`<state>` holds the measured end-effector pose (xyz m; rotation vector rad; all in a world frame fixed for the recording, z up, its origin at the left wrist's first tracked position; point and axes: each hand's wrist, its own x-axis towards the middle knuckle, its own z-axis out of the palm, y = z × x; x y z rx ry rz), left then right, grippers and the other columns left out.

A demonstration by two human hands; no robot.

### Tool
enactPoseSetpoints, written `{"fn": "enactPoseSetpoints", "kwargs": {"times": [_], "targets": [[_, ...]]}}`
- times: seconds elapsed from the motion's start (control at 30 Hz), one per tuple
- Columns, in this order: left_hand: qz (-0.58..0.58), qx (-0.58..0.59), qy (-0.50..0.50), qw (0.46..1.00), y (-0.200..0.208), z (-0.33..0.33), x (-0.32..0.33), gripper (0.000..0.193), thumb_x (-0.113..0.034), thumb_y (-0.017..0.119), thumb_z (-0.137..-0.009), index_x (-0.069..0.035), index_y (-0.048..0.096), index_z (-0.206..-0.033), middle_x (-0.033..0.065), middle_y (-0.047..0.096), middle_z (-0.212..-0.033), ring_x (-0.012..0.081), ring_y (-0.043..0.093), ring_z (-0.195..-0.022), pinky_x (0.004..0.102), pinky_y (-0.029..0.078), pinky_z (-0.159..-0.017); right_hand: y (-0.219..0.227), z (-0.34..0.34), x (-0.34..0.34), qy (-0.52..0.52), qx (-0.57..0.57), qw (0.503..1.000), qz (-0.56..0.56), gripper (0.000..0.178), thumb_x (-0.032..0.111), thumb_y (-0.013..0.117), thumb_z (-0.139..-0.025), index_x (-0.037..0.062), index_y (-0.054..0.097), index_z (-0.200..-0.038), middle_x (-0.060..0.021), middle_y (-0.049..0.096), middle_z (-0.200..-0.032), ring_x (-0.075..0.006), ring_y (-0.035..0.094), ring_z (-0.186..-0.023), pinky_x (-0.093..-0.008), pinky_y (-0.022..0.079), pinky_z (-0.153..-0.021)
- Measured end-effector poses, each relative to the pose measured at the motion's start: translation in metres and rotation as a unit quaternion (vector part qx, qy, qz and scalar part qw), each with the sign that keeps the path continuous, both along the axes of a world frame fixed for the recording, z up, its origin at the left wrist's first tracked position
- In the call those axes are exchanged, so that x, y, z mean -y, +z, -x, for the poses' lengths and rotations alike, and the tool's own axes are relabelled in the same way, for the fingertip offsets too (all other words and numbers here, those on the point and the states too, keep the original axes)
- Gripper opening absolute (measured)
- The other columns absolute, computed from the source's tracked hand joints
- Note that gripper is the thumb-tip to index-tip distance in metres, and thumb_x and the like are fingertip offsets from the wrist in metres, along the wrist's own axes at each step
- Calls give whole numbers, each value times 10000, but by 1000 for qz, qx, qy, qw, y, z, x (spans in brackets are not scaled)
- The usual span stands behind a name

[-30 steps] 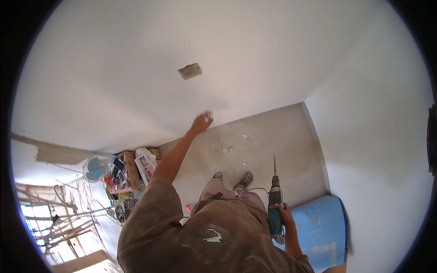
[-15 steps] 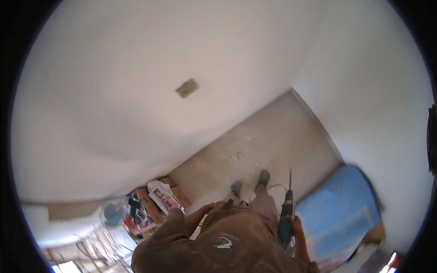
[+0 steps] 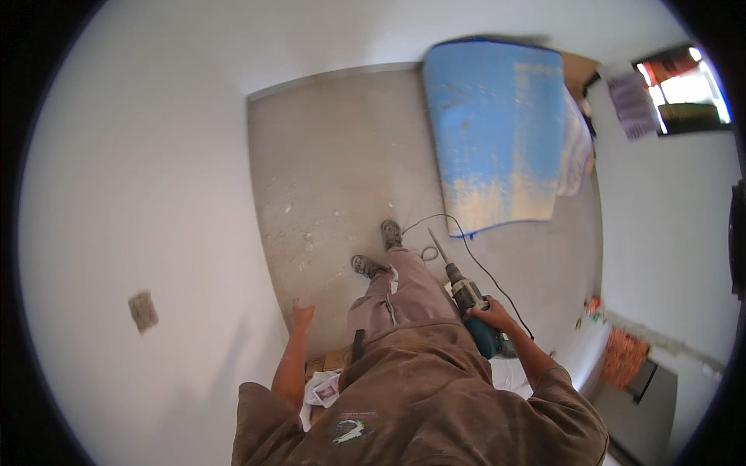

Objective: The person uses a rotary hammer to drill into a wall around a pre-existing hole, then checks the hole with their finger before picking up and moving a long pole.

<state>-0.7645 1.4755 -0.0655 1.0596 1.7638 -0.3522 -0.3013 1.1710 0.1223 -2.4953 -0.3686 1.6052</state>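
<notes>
While the drill hangs low at the person's right side, bit pointing at the floor, the right hand wraps its grip; the left hand hangs empty, fingers loosely spread, beside the white wall.

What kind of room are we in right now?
Likely a room under renovation: bare white walls, a dusty concrete floor, and a corded drill in the right hand.

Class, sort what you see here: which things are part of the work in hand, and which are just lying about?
In hand:
right hand gripping power drill
drill's cable
left hand, empty, by white wall

Lying about:
blue board
papers
orange cloth
</notes>
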Motion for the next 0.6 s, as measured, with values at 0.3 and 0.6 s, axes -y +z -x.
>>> {"fn": "enactPoseSetpoints", "kwargs": {"times": [0.3, 0.6], "targets": [[198, 103, -287, 932, -25, -112, 6, 765, -368, 623, -813, 38, 325, -1389, 270, 440, -1342, 362, 413, -1268, 379, 347, -1041, -78, 33, 49, -88, 33, 995, 14, 993, 569, 757, -588, -87, 451, -1268, -289, 586, -1129, -357, 600, -1037, -392, 468, -903], [238, 78, -557, 792, -60, -95, 110, 934, -544, 614, -770, 34, 262, -1413, 335, 409, -1337, 439, 400, -1263, 431, 351, -1042, -213, 40, 89, -256, 102, 961, 30, 987, 590, 751, -585, -89, 465, -1242, -290, 587, -1128, -367, 598, -1051, -405, 477, -882]]}}
